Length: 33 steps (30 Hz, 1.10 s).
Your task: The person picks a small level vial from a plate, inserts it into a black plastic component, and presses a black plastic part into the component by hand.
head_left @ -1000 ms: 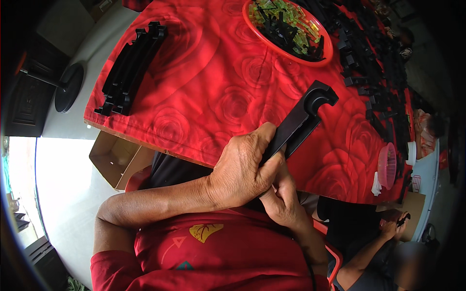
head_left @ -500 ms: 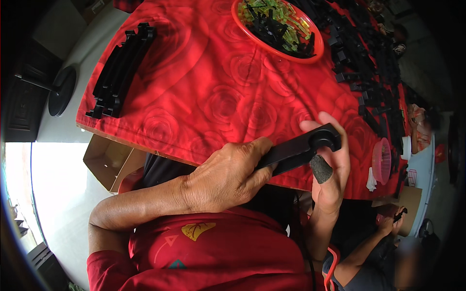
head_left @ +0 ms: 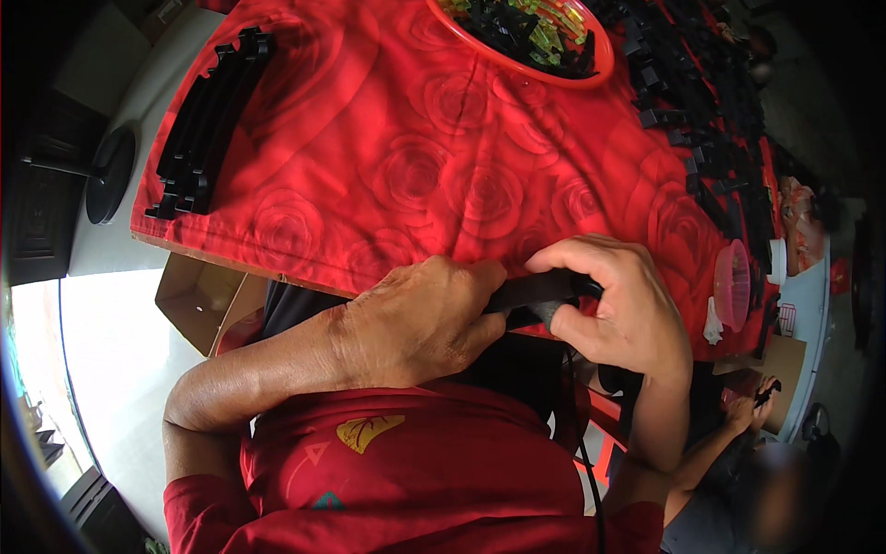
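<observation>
A long black plastic part (head_left: 531, 294) is held between my two hands, just over the table's near edge. My left hand (head_left: 420, 319) grips its left end, fingers and thumb closed round it. My right hand (head_left: 623, 300) is bent over the right end, fingertips on top and thumb pressed from below. A grey cover sits on the right thumb. The right end of the part is partly hidden by my fingers.
Similar black parts (head_left: 212, 125) lie side by side at the far left of the red cloth (head_left: 406, 175). A red-rimmed bowl (head_left: 602, 74) of black and yellow-green pieces stands at the back. More black parts (head_left: 692, 120) are heaped at right, near a pink basket (head_left: 732, 286). A co-worker's hands (head_left: 746, 406) hold a small black piece.
My right hand has turned from an open palm beside the part's end to closing over it. The part has come lower and more level. The view has shifted slightly.
</observation>
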Motion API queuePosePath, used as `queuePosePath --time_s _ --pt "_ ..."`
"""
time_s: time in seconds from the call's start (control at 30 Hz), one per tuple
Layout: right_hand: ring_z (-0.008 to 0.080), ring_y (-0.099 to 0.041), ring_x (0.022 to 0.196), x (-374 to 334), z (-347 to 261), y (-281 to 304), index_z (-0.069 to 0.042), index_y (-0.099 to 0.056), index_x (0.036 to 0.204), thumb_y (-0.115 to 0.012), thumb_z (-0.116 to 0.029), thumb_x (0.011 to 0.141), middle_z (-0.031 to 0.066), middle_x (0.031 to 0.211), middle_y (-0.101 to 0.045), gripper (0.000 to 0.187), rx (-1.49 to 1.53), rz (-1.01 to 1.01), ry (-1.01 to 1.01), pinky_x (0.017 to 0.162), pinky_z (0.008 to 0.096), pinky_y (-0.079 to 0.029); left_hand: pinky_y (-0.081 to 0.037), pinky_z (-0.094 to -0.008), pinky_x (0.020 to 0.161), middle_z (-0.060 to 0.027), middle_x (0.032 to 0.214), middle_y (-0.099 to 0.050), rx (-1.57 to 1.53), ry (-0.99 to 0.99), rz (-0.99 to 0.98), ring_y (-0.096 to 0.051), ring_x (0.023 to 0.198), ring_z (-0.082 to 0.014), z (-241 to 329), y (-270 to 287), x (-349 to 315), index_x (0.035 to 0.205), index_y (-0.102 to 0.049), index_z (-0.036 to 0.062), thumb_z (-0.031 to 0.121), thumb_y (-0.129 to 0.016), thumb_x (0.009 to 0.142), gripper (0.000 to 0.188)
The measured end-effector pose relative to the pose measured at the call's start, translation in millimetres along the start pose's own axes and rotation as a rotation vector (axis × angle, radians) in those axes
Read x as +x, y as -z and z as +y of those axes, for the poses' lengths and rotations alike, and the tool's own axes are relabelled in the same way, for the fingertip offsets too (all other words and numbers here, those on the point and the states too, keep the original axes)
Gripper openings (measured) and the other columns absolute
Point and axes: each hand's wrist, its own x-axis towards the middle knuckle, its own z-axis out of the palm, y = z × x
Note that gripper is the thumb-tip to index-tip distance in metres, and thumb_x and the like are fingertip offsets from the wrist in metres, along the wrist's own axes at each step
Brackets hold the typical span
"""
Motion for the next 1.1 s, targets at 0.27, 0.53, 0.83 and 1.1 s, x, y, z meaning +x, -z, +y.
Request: queuePosePath --time_s 0.27,0.53,0.83,1.1 --pt "0.0269 -0.071 0.067 9 4 -8 0.004 -0.070 0.101 -0.067 -0.006 0.078 0.0164 0.079 -0.072 0.025 0.127 -0.257 -0.119 0.066 0.0377 -0.055 -0.058 -0.0519 0.067 -0.0268 0.075 -0.067 0.012 0.002 -0.078 -0.073 0.076 -0.0454 -1 8 -1 0.100 -0.061 -0.0064 0.021 -0.065 0.097 0.028" --pt "0.0234 -0.069 0.060 3 10 -19 0.003 -0.066 0.096 -0.065 -0.005 0.078 0.0156 0.076 -0.070 0.020 0.138 -0.233 -0.126 0.059 0.0362 -0.053 -0.055 -0.0514 0.068 -0.0262 0.076 -0.066 0.176 0.016 -0.085 -0.071 0.075 -0.0441 -2 1 0 0.102 -0.058 -0.0052 0.016 -0.064 0.094 0.023" --pt "0.0221 -0.066 0.055 -7 21 -30 0.004 -0.065 0.098 -0.063 -0.005 0.078 0.0148 0.071 -0.069 0.022 0.167 -0.156 -0.120 0.056 0.0350 -0.051 -0.054 -0.0538 0.073 -0.0251 0.084 -0.067 0.270 0.019 -0.126 -0.071 0.083 -0.0450 5 7 2 0.107 -0.058 -0.0021 0.020 -0.067 0.095 0.027" --pt "0.0148 -0.063 0.068 -20 17 -59 0.003 -0.067 0.109 -0.067 -0.010 0.089 0.0066 0.074 -0.066 0.024 0.390 0.196 -0.346 0.066 0.0318 -0.052 -0.049 -0.0427 0.078 -0.0102 0.094 -0.064 0.368 -0.426 0.626 -0.062 0.086 -0.0319 14 36 -7 0.102 -0.067 0.0037 0.019 -0.083 0.085 0.028"
